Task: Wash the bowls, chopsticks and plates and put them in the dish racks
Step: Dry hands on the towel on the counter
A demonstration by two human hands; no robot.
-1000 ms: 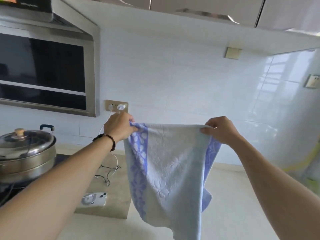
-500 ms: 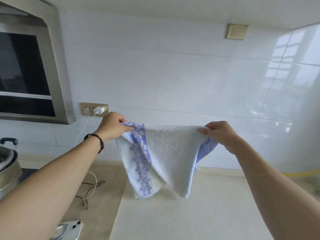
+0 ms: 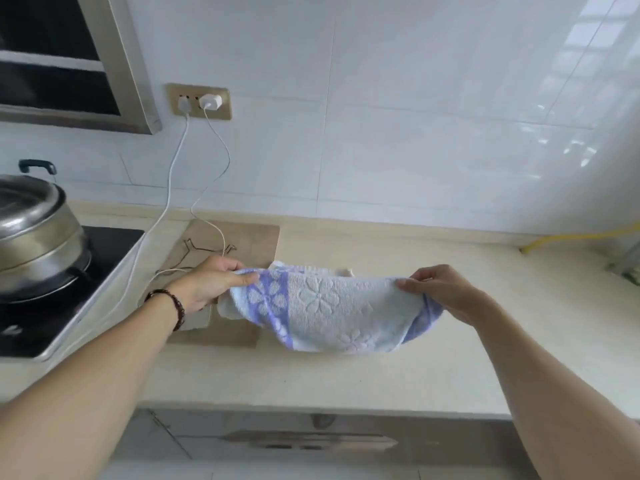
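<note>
So right now it's all about the towel (image 3: 325, 306), no dishes anywhere in view. Left hand (image 3: 207, 284) pinches one top corner, right hand (image 3: 440, 289) pinches the other, both grips closed tight on the cloth with thumb over fingers. The towel sags between them and its lower part looks like it's touching down on the counter (image 3: 450, 375), roughly mid-counter, closer to the back edge than the front.

As for progress on the actual job: honestly can't tell. No bowls, chopsticks, plates, sink or dish rack show up here, so I can't say whether any washing is done. My guess is the towel is being laid out as a drying spot or just set aside, meaning this is either prep or wrap-up.

Other stuff: steel pot (image 3: 34, 230) on the stove (image 3: 52, 317) at the left end, a brownish board (image 3: 249, 244) just left of the towel, and two charger cables (image 3: 173, 188) trailing down from the wall socket (image 3: 199, 102).
</note>
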